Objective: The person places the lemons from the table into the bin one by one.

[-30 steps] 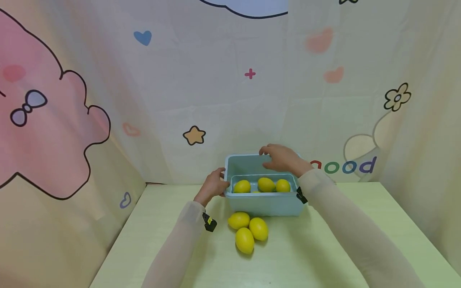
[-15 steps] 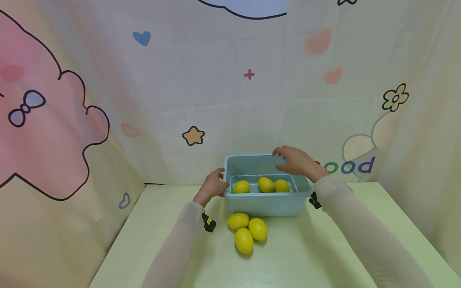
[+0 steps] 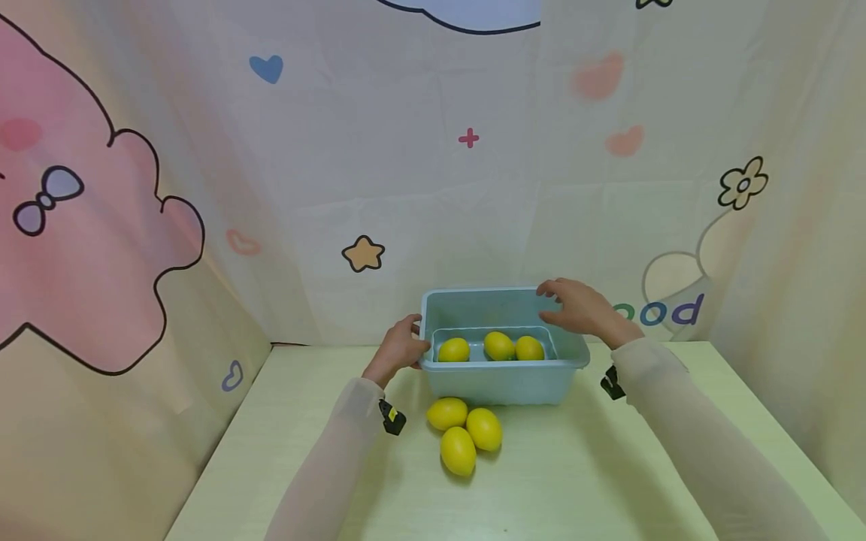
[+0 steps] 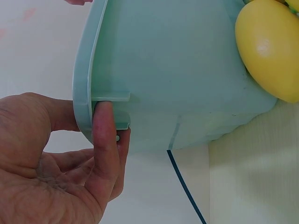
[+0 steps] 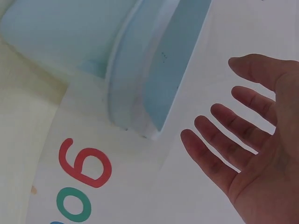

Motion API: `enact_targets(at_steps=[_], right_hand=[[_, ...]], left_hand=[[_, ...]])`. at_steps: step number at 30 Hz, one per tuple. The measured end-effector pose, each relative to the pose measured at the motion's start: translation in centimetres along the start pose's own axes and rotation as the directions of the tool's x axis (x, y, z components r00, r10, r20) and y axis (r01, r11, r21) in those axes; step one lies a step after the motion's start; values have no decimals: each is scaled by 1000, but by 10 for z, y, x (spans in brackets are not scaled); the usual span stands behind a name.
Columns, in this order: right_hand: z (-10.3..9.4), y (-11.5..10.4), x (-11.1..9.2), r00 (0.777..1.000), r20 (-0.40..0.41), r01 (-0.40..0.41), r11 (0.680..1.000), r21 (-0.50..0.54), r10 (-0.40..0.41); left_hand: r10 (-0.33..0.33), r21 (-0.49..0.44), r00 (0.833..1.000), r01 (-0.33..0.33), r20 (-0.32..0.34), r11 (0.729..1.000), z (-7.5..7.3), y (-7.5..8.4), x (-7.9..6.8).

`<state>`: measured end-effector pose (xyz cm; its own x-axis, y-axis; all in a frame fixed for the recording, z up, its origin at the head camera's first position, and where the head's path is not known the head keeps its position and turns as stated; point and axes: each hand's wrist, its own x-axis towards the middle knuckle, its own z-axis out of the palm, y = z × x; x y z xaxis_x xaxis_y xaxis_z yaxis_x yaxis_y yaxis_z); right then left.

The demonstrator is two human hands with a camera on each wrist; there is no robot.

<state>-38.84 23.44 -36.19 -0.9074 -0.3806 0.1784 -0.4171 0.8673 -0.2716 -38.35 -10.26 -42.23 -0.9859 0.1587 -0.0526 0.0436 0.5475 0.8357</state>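
Note:
A light blue plastic bin (image 3: 501, 385) stands on the table against the backdrop, with several yellow lemons (image 3: 499, 346) lying inside. My left hand (image 3: 401, 348) grips the rim at its left end; in the left wrist view its fingers (image 4: 105, 140) curl around the edge beneath the rim. At the bin's right end, my right hand (image 3: 580, 306) hovers above the rim with nothing in it. The right wrist view shows those fingers (image 5: 229, 144) spread and apart from the bin. Three more lemons (image 3: 458, 451) lie clustered on the table just in front of the bin.
The pale table (image 3: 555, 481) extends to both sides and toward me. Behind it hangs a printed cloth backdrop (image 3: 406, 173), close to the bin's far side, with more cloth at left and right.
My right hand has moved to the right, from over the bin's middle to its right end, still empty. My left hand, the bin and the lemons look unmoved.

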Motion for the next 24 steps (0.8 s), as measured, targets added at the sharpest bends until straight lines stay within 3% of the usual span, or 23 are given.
enact_targets(at_steps=[9,15,19,24], right_hand=[[-1,17,-13,998,-24,-58,995,86,61],[0,27,-20,991,-7,-131,970,205,135],[2,32,-25,982,41,-186,935,302,182],[5,37,-30,959,139,-283,854,436,246]], left_hand=[[-1,-1,1000,1,-3,1000,0,1,-1],[-9,1,1000,9,-2,1000,0,2,-1],[-12,1,1000,12,-3,1000,0,2,-1],[-21,3,1000,21,-5,1000,1,2,-1]])
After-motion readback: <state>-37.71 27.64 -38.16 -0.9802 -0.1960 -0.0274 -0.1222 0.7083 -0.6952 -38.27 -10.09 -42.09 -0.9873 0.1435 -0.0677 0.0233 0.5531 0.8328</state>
